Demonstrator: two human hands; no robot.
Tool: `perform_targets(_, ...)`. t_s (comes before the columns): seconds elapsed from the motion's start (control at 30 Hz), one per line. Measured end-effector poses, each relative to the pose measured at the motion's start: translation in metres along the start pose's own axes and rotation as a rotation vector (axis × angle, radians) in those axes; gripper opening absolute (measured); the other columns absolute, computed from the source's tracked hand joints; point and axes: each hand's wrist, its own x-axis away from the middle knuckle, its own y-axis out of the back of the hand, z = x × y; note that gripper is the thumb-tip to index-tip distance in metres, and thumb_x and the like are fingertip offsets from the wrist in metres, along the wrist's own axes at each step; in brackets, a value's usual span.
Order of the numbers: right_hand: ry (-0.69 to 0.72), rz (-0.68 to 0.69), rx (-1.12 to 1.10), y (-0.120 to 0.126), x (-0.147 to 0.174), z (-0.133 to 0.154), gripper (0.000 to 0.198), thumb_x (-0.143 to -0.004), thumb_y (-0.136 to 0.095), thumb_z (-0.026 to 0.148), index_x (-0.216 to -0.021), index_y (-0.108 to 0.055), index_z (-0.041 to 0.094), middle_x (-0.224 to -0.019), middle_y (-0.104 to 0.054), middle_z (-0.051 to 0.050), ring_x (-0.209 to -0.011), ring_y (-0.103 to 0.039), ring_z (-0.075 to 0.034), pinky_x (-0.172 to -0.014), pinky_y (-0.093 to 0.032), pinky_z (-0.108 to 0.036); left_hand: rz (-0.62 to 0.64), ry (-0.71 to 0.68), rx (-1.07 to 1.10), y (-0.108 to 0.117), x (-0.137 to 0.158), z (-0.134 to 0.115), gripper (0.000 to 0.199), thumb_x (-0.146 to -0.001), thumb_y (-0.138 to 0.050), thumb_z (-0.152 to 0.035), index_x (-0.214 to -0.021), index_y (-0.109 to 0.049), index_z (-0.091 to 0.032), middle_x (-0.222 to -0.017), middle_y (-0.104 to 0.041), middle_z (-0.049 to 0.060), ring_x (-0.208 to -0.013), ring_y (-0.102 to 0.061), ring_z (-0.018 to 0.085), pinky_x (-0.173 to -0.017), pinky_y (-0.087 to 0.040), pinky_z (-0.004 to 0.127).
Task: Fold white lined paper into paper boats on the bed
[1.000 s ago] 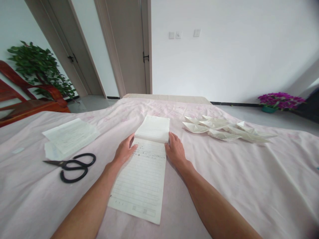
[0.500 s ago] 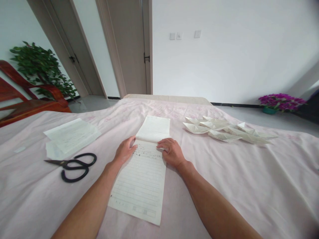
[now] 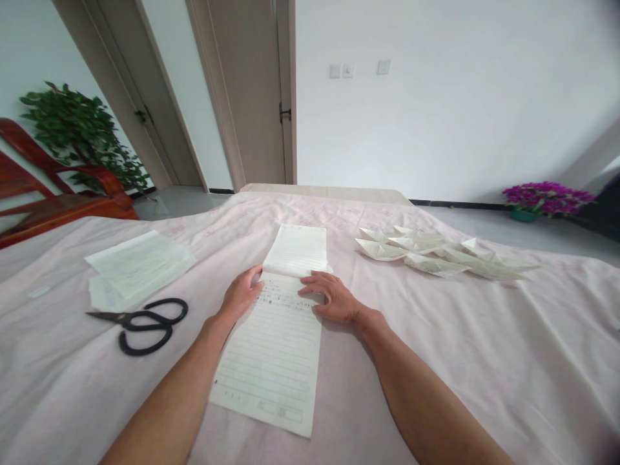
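Observation:
A long lined sheet of paper point(image 3: 268, 361) lies in front of me, with a fold running across it and handwriting just below the fold. Its far part point(image 3: 296, 247) stretches away beyond my hands. My left hand point(image 3: 241, 294) pinches the left edge at the fold, thumb on top and the other fingers partly hidden. At the right edge, my right hand point(image 3: 338, 297) rests with fingers stretched over the paper near the fold and thumb apart.
Black-handled scissors point(image 3: 145, 326) lie on the left, below some loose paper sheets point(image 3: 140, 261). Several folded paper boats point(image 3: 436, 253) sit at the right. A rumpled pink cloth point(image 3: 411, 361) covers the table. Beyond are a wooden chair point(image 3: 68, 187) and purple flowers point(image 3: 547, 197).
My right hand has shifted slightly left, and its fingers have spread with the thumb moving away from them. The paper's far part has moved a little left. My left hand stays about where it was.

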Motion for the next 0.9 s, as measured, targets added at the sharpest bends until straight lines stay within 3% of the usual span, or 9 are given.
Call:
perform_targets(0.4, 0.06, -0.225, -0.025, -0.004, 0.0, 0.003, 0.032, -0.07, -0.057, 0.004, -0.089, -0.074, 0.024, -0.101, -0.074, -0.001, -0.115, -0.06, -0.022, -0.106, -0.041, -0.044, -0.037, -0.039, 0.036, -0.001, 0.001, 0.0, 0.049, -0.083, -0.052, -0.021, -0.132, -0.054, -0.023, -0.131, -0.063, 0.004, -0.12, -0.058, 0.021, -0.103, -0.044, 0.034)
perform_targets(0.53, 0.065, -0.311, -0.088, -0.003, 0.0, 0.005, 0.029, -0.07, -0.056, 0.004, -0.084, -0.073, 0.022, -0.095, -0.074, -0.002, -0.1, -0.066, -0.02, -0.098, -0.047, -0.039, -0.035, -0.03, 0.054, -0.001, 0.001, 0.001, 0.048, -0.084, -0.053, -0.022, -0.131, -0.054, -0.022, -0.13, -0.063, 0.005, -0.12, -0.058, 0.022, -0.1, -0.046, 0.034)
perform_targets(0.7, -0.01, -0.304, -0.18, -0.001, 0.001, 0.006, 0.027, -0.07, -0.054, 0.006, -0.082, -0.073, 0.02, -0.086, -0.074, -0.002, -0.083, -0.067, -0.018, -0.086, -0.051, -0.034, -0.041, -0.035, 0.055, -0.002, 0.0, 0.003, 0.049, -0.082, -0.055, -0.022, -0.131, -0.054, -0.021, -0.129, -0.064, 0.005, -0.119, -0.059, 0.022, -0.101, -0.045, 0.035)
perform_targets(0.9, -0.051, -0.302, -0.368, -0.002, 0.0, 0.008, 0.025, -0.071, -0.053, 0.009, -0.082, -0.074, 0.019, -0.084, -0.073, -0.004, -0.082, -0.067, -0.019, -0.082, -0.052, -0.033, -0.064, -0.037, 0.09, -0.004, -0.001, 0.006, 0.05, -0.08, -0.058, -0.022, -0.13, -0.054, -0.021, -0.129, -0.063, 0.005, -0.12, -0.058, 0.021, -0.102, -0.045, 0.034)
